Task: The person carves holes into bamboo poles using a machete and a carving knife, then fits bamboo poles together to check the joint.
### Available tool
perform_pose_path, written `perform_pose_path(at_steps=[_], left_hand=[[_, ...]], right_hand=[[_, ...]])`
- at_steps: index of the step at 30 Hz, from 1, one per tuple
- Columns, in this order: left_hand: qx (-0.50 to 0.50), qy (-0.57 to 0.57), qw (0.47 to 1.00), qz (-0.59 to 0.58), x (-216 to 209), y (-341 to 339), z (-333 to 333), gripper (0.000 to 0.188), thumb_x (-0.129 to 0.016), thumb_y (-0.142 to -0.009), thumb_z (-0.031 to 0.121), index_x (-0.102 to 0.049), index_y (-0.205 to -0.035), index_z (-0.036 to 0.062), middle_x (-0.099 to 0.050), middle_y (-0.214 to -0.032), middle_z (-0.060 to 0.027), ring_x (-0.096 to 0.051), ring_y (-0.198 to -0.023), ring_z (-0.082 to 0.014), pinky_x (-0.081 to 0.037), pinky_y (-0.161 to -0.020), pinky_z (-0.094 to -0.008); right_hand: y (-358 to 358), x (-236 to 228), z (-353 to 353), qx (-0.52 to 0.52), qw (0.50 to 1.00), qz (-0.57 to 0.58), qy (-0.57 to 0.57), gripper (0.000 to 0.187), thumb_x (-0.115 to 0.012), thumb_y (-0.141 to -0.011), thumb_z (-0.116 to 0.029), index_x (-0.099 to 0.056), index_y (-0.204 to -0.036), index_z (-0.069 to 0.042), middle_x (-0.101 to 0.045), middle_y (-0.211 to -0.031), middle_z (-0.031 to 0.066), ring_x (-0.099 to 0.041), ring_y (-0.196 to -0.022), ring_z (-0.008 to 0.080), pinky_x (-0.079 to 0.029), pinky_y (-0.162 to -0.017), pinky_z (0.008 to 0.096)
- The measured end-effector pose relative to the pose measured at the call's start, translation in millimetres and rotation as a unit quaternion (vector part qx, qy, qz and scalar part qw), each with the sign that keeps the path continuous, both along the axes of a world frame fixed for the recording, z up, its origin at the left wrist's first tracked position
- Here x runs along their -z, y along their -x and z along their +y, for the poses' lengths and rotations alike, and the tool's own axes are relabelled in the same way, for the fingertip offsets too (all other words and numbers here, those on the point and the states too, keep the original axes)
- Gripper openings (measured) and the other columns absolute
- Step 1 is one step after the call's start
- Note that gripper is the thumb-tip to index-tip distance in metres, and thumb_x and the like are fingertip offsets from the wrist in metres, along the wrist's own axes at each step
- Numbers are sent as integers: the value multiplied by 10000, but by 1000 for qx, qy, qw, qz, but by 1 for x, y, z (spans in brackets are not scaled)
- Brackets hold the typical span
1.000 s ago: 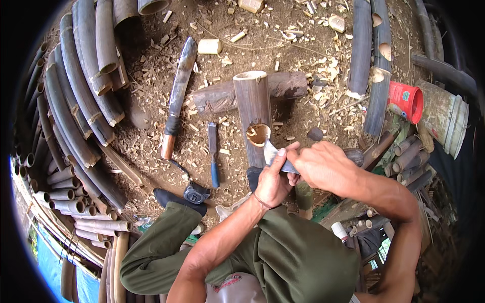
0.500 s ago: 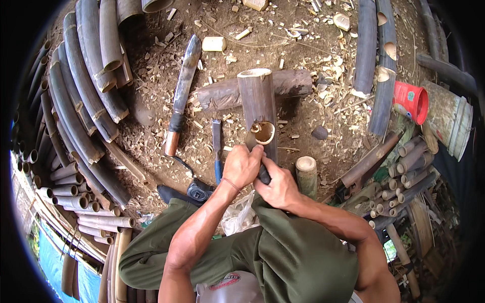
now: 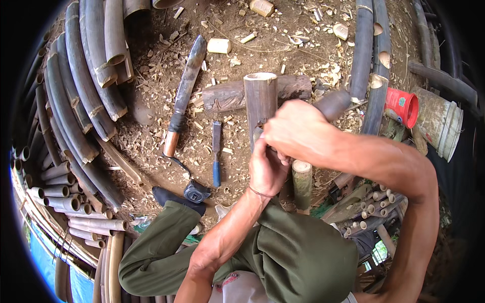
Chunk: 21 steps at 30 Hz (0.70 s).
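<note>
An upright-pointing length of dark bamboo (image 3: 260, 98) lies in front of me, its pale cut end away from me, over a brown log (image 3: 222, 97). My right hand (image 3: 298, 123) is closed over the bamboo's middle, gripping a dark-handled knife. Its rounded handle (image 3: 333, 103) sticks out to the upper right, blurred by motion. A bit of grey blade (image 3: 257, 133) shows by the hands. Just below, my left hand (image 3: 270, 171) has its thumb up near that blade and its fingers curled; what they grip is hidden. The hole in the bamboo is covered by my hands.
Left of the bamboo lie a chisel with a blue handle (image 3: 216, 156), a large knife (image 3: 184, 93) and a tape measure (image 3: 196, 192). A short bamboo piece (image 3: 302, 184) stands at right. Beyond are a red container (image 3: 402, 107), a whitish bucket (image 3: 434, 121) and stacked bamboo (image 3: 81, 86).
My right hand has swung up over the bamboo, elbow out, turning the knife so its handle points to the upper right. My left hand has moved slightly right and down.
</note>
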<state>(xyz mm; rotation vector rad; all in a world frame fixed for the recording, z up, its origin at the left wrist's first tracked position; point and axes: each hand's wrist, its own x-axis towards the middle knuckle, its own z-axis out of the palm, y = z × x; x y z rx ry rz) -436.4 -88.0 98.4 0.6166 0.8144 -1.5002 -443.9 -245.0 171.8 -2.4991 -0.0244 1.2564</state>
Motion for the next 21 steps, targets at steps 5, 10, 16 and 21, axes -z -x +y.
perform_pose_path(at_steps=[5,10,16,21], left_hand=[[96,79,992,-20,4,-18,18,556,-455,-981,552,-528,-1168,33,-623,-898,-59,-608,-802,-183,-489,-847,-395],[535,244,715,-378,-20,-29,62,872,-690,-887,423,-272,-1459,-85,-457,-1415,-240,-423,-1343,-324,-314,-1130,-389],[573,107,559,-590,-30,-55,104,638,-690,-741,152,-455,-1299,-47,-623,-1140,-222,-631,-1065,-306,-497,-921,-395],[604,-6,556,-571,-20,-104,97,361,-728,-730,242,-654,-1001,14,-699,-833,-177,-711,-758,-275,-563,-725,-367]], right_hand=[[11,27,6,67,997,-46,10,153,-683,-806,-229,-732,-803,-84,-716,-724,103,-715,-700,243,-556,-613,378],[98,8,58,458,884,-81,-57,331,-494,-971,-301,-655,-919,-16,-684,-749,197,-669,-738,384,-533,-705,467],[74,35,143,779,576,-112,-222,311,-460,-1007,-239,-590,-1046,40,-727,-875,146,-710,-805,300,-555,-744,400],[16,53,123,794,464,82,-384,347,-443,-1031,-221,-558,-1000,105,-694,-912,194,-675,-569,200,-557,-460,280]])
